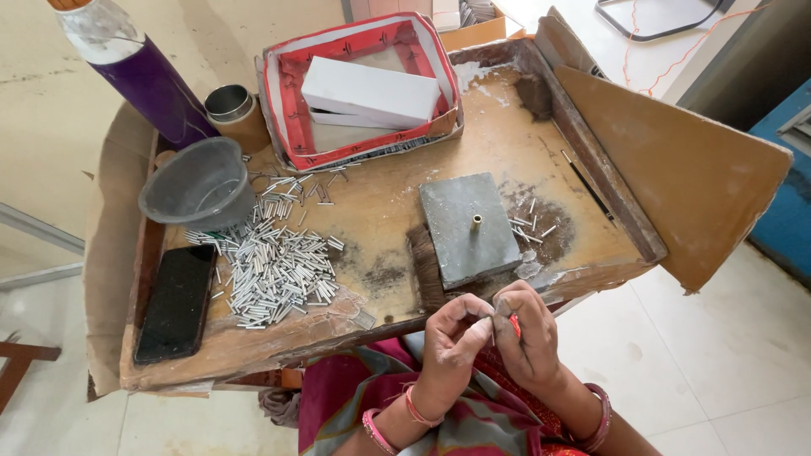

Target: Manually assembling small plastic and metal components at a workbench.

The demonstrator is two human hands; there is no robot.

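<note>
My left hand (452, 338) and my right hand (528, 333) meet fingertip to fingertip just below the near edge of the wooden work board (380, 194). Between the fingertips is a thin small piece (493, 325), too small to identify; a red bit shows at the right fingers. Just beyond my hands a grey stone block (467, 228) with a short brass peg (476, 222) lies on the board. A heap of small silver metal tubes (274, 262) spreads to the left.
A black phone (177, 300) lies at the board's left edge, beside a grey plastic bowl (198, 186). Behind stand a purple bottle (144, 72), a small tin (232, 110) and a red-lined tray (279, 93) holding white boxes. A brown cardboard flap (684, 169) sticks out right.
</note>
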